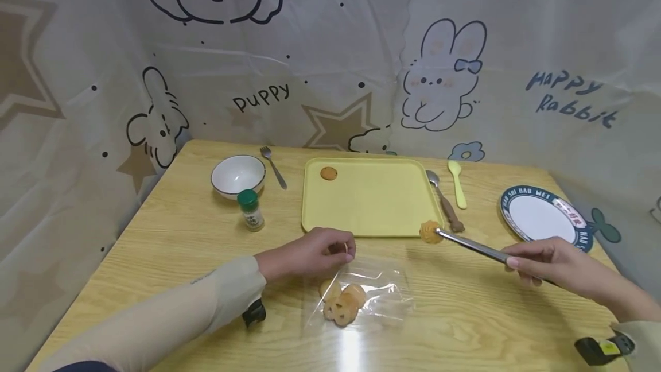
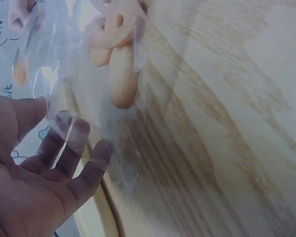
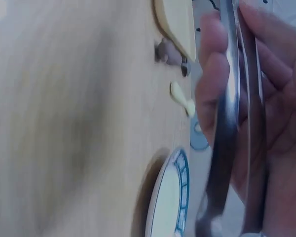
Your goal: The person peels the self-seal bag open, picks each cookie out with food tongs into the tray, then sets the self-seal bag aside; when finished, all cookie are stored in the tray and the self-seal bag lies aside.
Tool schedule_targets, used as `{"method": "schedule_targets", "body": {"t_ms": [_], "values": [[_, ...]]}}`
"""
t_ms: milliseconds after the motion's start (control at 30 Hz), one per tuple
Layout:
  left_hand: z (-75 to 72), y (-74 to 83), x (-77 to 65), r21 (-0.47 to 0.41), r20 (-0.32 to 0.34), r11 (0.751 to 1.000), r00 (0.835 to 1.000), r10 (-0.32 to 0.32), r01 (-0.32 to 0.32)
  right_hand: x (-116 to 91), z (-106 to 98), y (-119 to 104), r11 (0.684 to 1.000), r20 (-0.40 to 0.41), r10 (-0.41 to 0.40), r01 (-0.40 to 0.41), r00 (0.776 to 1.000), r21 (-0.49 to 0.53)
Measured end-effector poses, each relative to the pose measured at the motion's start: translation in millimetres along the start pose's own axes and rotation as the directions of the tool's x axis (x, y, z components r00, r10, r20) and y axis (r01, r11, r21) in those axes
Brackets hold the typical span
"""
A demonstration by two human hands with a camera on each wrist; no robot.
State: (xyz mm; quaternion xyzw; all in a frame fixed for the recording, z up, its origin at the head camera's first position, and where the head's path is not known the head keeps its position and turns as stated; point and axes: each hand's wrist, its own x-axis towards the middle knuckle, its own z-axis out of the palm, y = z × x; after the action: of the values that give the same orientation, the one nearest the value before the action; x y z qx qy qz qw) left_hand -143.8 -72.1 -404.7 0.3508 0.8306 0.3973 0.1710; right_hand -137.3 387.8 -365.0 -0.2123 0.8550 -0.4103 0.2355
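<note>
My left hand (image 1: pixel 315 251) holds the upper edge of a clear plastic bag (image 1: pixel 387 289) between thumb and curled fingers. Several cookies (image 1: pixel 343 306) lie inside the bag on the table; the left wrist view shows the film (image 2: pixel 54 74) running across the fingertips. My right hand (image 1: pixel 560 268) grips metal tongs (image 1: pixel 477 247), whose arms (image 3: pixel 227 98) lie close together between thumb and fingers. A round ridged cookie (image 1: pixel 430 232) is clamped in the tongs' tips, over the near right corner of the yellow tray (image 1: pixel 372 200). One cookie (image 1: pixel 329 173) rests at the tray's far left.
Left of the tray are a white bowl (image 1: pixel 238 175), a fork (image 1: pixel 273 167) and a green-capped seasoning jar (image 1: pixel 251 211). A brown-handled spoon (image 1: pixel 446 202) and a pale yellow spoon (image 1: pixel 457 184) lie right of it. A blue-rimmed plate (image 1: pixel 542 220) stands far right. Printed cloth hangs behind the table.
</note>
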Motion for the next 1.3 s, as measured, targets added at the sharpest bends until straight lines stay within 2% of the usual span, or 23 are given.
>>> {"method": "schedule_targets", "body": {"t_ms": [67,133,233,333,467,667,833,1033,1133,1300], "values": [[-0.8,1.3,0.6,0.006,0.005,1.000,1.000,-0.004,0.004,13,0,-7,0.995,-0.102,0.055,-0.064,0.993,-0.081],[-1.1,2.0,0.9,0.005,0.009,1.000,1.000,-0.010,0.010,29,1,-15,0.984,-0.178,0.109,-0.131,0.978,-0.117],[-1.6,3.5,-0.1,0.006,0.013,1.000,1.000,-0.023,0.022,59,6,-26,0.978,-0.234,0.159,-0.185,0.959,-0.094],[-2.1,4.1,-1.4,0.002,0.014,1.000,0.999,-0.030,0.030,92,11,-36,0.977,-0.236,0.203,-0.214,0.950,-0.019],[-1.8,3.3,-1.8,-0.007,0.010,1.000,1.000,-0.026,0.026,132,17,-48,0.964,-0.180,0.261,-0.248,0.948,0.093],[-3.7,4.5,-1.4,-0.002,0.020,1.000,1.000,-0.021,0.021,173,26,-61,0.948,-0.136,0.312,-0.298,0.940,0.114],[-5.0,4.4,-1.6,-0.010,0.022,1.000,0.999,-0.025,0.025,192,32,-65,0.935,-0.099,0.341,-0.326,0.935,0.141],[-5.4,4.6,-2.2,-0.007,0.029,1.000,0.999,-0.021,0.022,196,39,-63,0.942,-0.113,0.331,-0.320,0.937,0.101],[-5.5,4.9,-2.3,-0.005,0.029,1.000,0.999,-0.017,0.018,196,40,-64,0.954,-0.136,0.298,-0.298,0.945,0.022],[-4.6,6.0,-2.5,-0.009,0.024,1.000,1.000,-0.014,0.014,195,41,-68,0.950,-0.199,0.254,-0.282,0.947,-0.131]]}}
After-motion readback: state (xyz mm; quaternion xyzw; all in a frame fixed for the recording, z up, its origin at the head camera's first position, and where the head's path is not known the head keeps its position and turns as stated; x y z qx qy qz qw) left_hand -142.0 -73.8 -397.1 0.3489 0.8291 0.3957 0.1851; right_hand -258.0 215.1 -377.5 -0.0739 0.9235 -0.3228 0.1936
